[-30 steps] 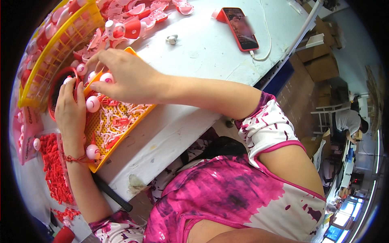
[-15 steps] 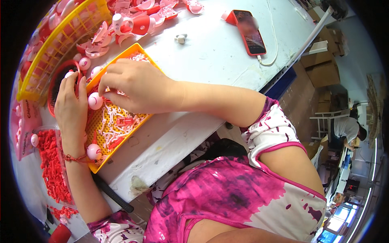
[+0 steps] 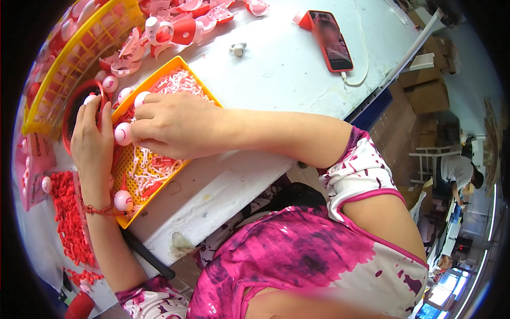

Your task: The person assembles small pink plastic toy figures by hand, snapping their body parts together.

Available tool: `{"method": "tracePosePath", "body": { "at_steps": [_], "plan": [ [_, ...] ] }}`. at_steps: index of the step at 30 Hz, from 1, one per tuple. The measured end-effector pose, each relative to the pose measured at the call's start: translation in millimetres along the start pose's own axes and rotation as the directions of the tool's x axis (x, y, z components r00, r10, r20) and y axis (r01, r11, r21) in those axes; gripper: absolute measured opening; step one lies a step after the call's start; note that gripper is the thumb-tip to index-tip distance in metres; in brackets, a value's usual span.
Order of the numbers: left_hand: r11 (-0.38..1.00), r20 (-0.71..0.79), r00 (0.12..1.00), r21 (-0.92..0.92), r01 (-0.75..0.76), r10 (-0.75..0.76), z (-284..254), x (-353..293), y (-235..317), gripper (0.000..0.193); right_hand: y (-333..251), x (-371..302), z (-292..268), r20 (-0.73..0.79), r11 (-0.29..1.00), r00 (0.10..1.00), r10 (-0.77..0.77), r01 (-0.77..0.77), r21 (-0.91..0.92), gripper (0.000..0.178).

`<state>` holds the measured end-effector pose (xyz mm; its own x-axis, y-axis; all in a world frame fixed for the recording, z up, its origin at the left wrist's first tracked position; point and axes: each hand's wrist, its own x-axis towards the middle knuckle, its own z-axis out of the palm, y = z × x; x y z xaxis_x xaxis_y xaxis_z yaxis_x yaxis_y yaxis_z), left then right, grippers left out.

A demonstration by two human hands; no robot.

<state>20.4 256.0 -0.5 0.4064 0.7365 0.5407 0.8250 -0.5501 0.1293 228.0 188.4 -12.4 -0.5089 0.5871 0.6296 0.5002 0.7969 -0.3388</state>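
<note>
My left hand [image 3: 91,135] reaches over the left edge of a yellow perforated tray [image 3: 125,159]. Its bent fingers are at a pink ball [image 3: 90,99] above a dark, red-rimmed round container [image 3: 68,125]; the grip is partly hidden. My right hand [image 3: 178,123] lies palm down over the tray, fingers curled in and closed; what they hold, if anything, is hidden. Just beside its fingertips is a pink ball with a curved line [image 3: 122,134], and another ball [image 3: 142,99] sits above its knuckles. Small pink and white jointed pieces [image 3: 142,173] cover part of the tray.
A yellow basket [image 3: 79,50] and a pile of pink and red shells [image 3: 186,26] stand at the far left. Red pieces [image 3: 69,218] fill a clear bag near my left forearm. A phone [image 3: 330,41] with a cable and a small earbud [image 3: 238,49] lie farther right.
My right hand has drawn slightly toward me and right, uncovering a pink ball and more pieces at the tray's far end. My left hand has stayed nearly still.
</note>
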Motion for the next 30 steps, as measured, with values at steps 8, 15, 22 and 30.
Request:
{"method": "tracePosePath", "body": {
  "at_steps": [8,15,22,30],
  "plan": [
    [1.000,0.020,0.999,-0.012,0.029,-0.029,0.3,-0.2,-1.0,0.028,-0.5,0.4,-2.4,0.060,1.000,0.998,0.005,-0.007,0.025,0.012],
    [1.000,0.007,1.000,-0.002,0.019,-0.019,0.5,0.3,-0.3,0.027,1.7,-0.7,-0.4,0.085,0.999,0.996,-0.001,-0.002,0.035,0.013],
    [0.999,0.017,0.999,0.008,0.035,-0.035,1.5,0.2,-1.5,0.028,1.0,-2.0,0.1,0.133,0.998,0.990,0.040,-0.046,0.036,0.013],
    [0.999,0.012,0.999,0.017,0.029,-0.029,2.7,-0.3,-3.2,0.029,1.6,-2.2,0.6,0.169,0.997,0.984,0.055,-0.064,0.052,0.014]
  ]
}}
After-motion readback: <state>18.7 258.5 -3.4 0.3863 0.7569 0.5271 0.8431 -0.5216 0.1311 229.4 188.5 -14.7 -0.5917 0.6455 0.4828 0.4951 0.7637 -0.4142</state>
